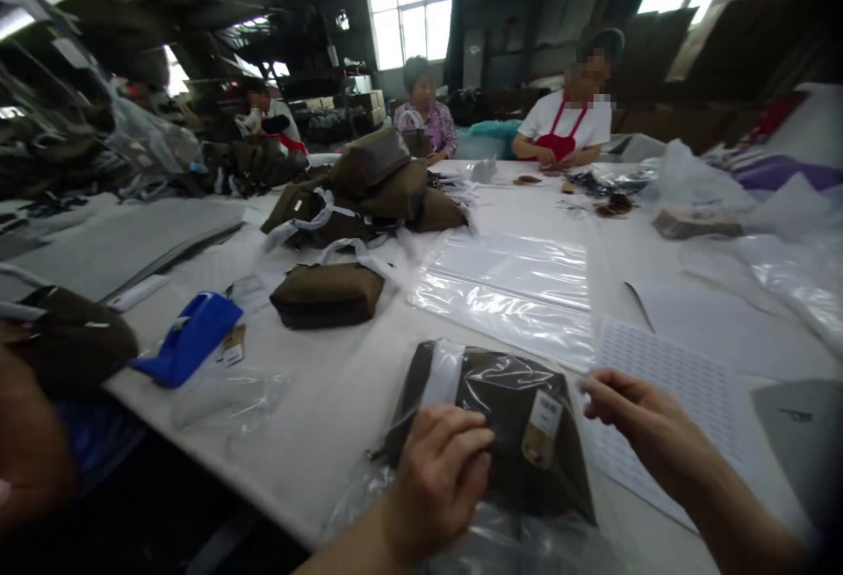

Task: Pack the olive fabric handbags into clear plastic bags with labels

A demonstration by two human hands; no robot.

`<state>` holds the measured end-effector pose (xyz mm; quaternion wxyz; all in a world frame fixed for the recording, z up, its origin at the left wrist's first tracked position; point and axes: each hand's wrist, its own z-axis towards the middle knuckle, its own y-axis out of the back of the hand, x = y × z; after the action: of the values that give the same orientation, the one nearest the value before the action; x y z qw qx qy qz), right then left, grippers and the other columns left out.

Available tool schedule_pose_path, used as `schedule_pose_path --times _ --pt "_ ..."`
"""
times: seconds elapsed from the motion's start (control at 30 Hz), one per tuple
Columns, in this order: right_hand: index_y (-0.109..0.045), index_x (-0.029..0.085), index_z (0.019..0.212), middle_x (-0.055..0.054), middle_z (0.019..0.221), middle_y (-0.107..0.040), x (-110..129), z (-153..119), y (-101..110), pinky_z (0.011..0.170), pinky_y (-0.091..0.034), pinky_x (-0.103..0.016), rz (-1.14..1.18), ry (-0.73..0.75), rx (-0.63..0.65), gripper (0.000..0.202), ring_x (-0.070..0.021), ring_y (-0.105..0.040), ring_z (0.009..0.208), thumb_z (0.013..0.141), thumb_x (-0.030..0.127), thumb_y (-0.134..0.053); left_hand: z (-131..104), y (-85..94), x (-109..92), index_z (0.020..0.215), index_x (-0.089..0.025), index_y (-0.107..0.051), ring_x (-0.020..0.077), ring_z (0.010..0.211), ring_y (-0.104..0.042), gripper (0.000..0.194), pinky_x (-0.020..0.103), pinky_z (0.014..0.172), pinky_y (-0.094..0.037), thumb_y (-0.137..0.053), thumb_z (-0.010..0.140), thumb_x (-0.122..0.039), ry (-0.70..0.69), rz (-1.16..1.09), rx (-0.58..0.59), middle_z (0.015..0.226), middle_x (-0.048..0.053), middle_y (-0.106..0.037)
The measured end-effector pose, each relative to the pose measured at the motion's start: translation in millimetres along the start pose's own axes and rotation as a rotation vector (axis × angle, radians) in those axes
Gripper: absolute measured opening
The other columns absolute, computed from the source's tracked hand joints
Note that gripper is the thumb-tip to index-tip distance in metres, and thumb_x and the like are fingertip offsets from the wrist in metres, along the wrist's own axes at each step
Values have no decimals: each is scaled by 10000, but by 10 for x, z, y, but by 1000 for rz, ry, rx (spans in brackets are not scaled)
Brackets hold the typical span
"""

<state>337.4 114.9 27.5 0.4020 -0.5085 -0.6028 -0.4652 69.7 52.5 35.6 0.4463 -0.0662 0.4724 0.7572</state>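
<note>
A dark olive fabric bag (497, 382) lies flat in a clear plastic bag (507, 369) at the table's near edge. A brown and white hang tag (543, 426) shows through the plastic. My left hand (438, 474) rests on the wrapped bag, its fingers loosely bent and slightly apart; its thumb is hidden. Just right of the bag, my right hand (623, 404) is raised in a pinch. At its fingertips is a small whitish piece that looks like a sticker. Below that hand lies a sheet of small printed labels (665, 382).
Flat clear plastic bags (520, 281) lie ahead, beside a pile of olive bags (375, 180) and a single bag (327, 294). A blue tape dispenser (190, 338) stands left, near another person's arm (30, 443). Co-workers (566, 123) sit across the table.
</note>
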Motion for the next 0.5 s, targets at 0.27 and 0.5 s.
schedule_pose_path --times 0.27,0.5 --pt "-600 170 613 58 461 -442 718 638 -1586 394 -290 -193 -386 -116 429 188 -64 -348 405 655 349 -632 -366 -89 607 1322 -168 -429 292 1279 -379 520 489 1052 -323 -438 878 -437 317 227 180 1372 111 -459" --pt "-568 157 532 54 388 -420 534 847 -1939 368 -250 -195 -665 -145 354 148 -66 -349 365 671 192 -601 -561 -281 651 1424 -196 -240 306 1357 -228 682 533 1093 -230 -374 862 -557 308 335 199 1492 59 -264"
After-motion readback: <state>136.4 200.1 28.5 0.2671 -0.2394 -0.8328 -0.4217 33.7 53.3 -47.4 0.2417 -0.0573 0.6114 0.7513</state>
